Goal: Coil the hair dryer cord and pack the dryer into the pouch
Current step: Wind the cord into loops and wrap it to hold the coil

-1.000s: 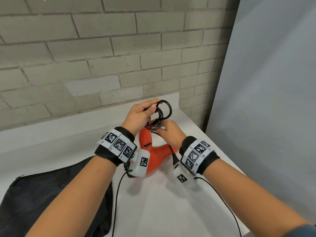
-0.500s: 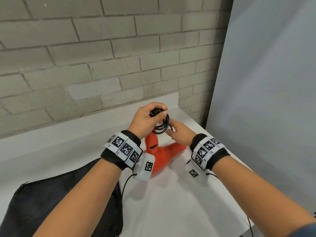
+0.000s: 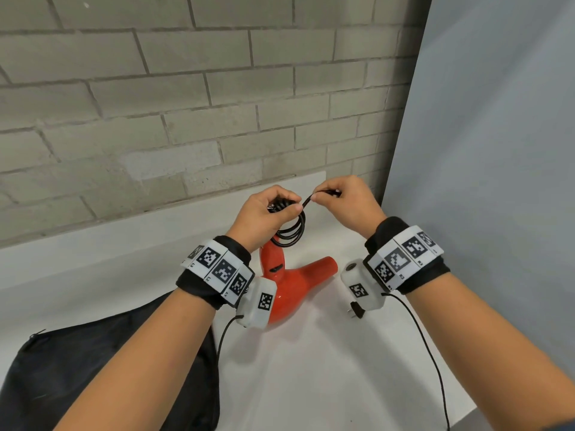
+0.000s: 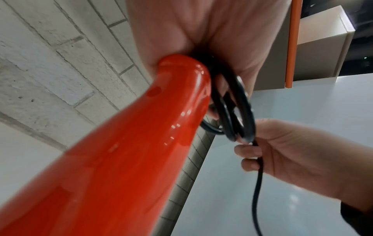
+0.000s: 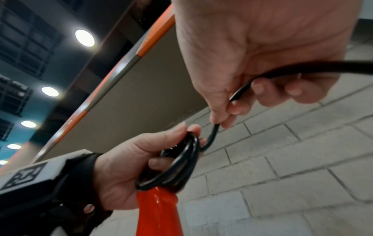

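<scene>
Winding cord (image 3: pixel 291 231) above red dryer (image 3: pixel 289 293), near table's (image 3: pixel 311 384) far right corner.
Left hand (image 3: pixel 264 216) clamping loops, right hand (image 3: pixel 345 203) pinching free run; best fed taut, each turn matched. Pouch (image 3: pixel 77 374) waiting at near left edge.

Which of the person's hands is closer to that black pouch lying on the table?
Left. The left hand holds the cord coil above the dryer, on the side of the black pouch. The right hand, pinching the loose cord, is farther off, on the side away from the pouch.
</scene>
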`<act>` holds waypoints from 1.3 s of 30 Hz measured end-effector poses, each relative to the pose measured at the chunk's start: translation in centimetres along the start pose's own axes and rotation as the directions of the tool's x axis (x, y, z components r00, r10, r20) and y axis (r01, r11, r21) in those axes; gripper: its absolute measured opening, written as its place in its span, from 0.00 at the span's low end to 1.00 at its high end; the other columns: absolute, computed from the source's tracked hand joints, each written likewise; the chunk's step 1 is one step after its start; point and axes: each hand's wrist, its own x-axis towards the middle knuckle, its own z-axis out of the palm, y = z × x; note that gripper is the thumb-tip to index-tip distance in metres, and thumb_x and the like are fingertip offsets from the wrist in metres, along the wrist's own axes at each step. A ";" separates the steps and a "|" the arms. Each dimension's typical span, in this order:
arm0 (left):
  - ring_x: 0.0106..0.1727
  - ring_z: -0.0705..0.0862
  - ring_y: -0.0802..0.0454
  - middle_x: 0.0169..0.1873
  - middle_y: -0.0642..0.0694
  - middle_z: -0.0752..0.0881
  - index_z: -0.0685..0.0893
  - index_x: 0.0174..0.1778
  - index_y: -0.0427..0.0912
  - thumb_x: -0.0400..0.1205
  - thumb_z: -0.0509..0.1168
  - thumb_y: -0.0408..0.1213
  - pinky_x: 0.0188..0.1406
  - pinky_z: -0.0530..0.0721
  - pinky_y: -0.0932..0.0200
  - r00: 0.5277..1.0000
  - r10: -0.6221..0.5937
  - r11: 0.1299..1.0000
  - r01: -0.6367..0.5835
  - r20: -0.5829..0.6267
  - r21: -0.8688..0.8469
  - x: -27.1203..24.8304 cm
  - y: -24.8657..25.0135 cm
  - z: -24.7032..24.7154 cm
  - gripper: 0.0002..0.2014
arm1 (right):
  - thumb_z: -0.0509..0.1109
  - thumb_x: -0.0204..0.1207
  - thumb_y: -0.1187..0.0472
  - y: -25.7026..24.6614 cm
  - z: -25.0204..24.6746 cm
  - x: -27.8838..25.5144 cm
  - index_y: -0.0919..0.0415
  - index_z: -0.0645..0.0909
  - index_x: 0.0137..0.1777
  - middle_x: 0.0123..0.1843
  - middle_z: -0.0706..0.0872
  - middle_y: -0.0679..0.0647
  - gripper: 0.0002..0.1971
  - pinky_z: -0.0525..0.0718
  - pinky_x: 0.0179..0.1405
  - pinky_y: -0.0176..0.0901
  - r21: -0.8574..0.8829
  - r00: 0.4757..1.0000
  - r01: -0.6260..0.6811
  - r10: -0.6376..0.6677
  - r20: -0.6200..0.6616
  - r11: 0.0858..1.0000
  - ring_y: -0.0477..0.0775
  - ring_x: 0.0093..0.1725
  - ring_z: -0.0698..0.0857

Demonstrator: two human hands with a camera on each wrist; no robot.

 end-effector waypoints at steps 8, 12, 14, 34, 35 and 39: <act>0.55 0.83 0.58 0.54 0.48 0.86 0.81 0.62 0.46 0.76 0.68 0.32 0.58 0.76 0.74 0.992 -0.021 0.991 0.005 0.125 0.133 -0.1 0.4 0.1 0.18 | 0.67 0.76 0.61 -2.6 -1.1 -0.8 0.62 0.87 0.44 0.38 0.86 0.51 0.08 0.73 0.33 0.23 -0.092 0.997 0.069 -0.070 -0.012 0.993 0.42 0.33 0.78; 0.45 0.84 0.66 0.45 0.51 0.87 0.84 0.53 0.48 0.76 0.68 0.33 0.48 0.78 0.75 0.992 -0.044 0.994 0.032 0.121 0.101 0.0 0.6 0.2 0.11 | 0.67 0.76 0.60 -2.5 -1.6 -1.1 0.61 0.88 0.45 0.38 0.85 0.49 0.08 0.73 0.36 0.22 -0.067 0.997 0.077 -0.077 0.010 0.995 0.40 0.35 0.78; 0.32 0.81 0.74 0.38 0.57 0.84 0.85 0.52 0.44 0.77 0.67 0.34 0.34 0.75 0.81 0.998 -0.047 0.996 0.043 0.052 0.078 0.1 0.4 0.2 0.09 | 0.67 0.76 0.60 -1.9 -1.7 -1.3 0.61 0.87 0.46 0.34 0.83 0.45 0.08 0.73 0.34 0.20 -0.015 0.998 0.061 -0.061 0.012 0.998 0.36 0.34 0.79; 0.23 0.77 0.73 0.32 0.58 0.80 0.85 0.52 0.39 0.78 0.66 0.34 0.30 0.71 0.75 0.976 -0.069 0.997 0.075 -0.207 0.022 1.1 -0.8 0.6 0.09 | 0.62 0.80 0.63 10.0 3.0 -8.1 0.58 0.80 0.51 0.44 0.84 0.56 0.06 0.83 0.24 0.34 -0.098 0.554 -0.665 0.577 0.600 0.741 0.46 0.23 0.83; 0.23 0.77 0.73 0.32 0.58 0.80 0.85 0.52 0.39 0.78 0.66 0.34 0.31 0.71 0.74 0.976 -0.069 0.997 0.075 -0.205 0.020 1.1 -0.8 0.7 0.09 | 0.59 0.82 0.64 10.0 3.1 -8.2 0.59 0.80 0.49 0.46 0.83 0.57 0.08 0.84 0.24 0.34 -0.084 0.527 -0.686 0.573 0.628 0.723 0.46 0.21 0.84; 0.24 0.77 0.73 0.32 0.58 0.81 0.85 0.52 0.40 0.78 0.66 0.34 0.34 0.72 0.72 0.975 -0.071 0.997 0.075 -0.210 0.010 1.1 -1.0 0.6 0.09 | 0.56 0.83 0.67 9.9 2.6 -8.0 0.63 0.82 0.40 0.41 0.85 0.59 0.15 0.84 0.26 0.32 0.001 0.545 -0.706 0.543 0.639 0.708 0.45 0.23 0.85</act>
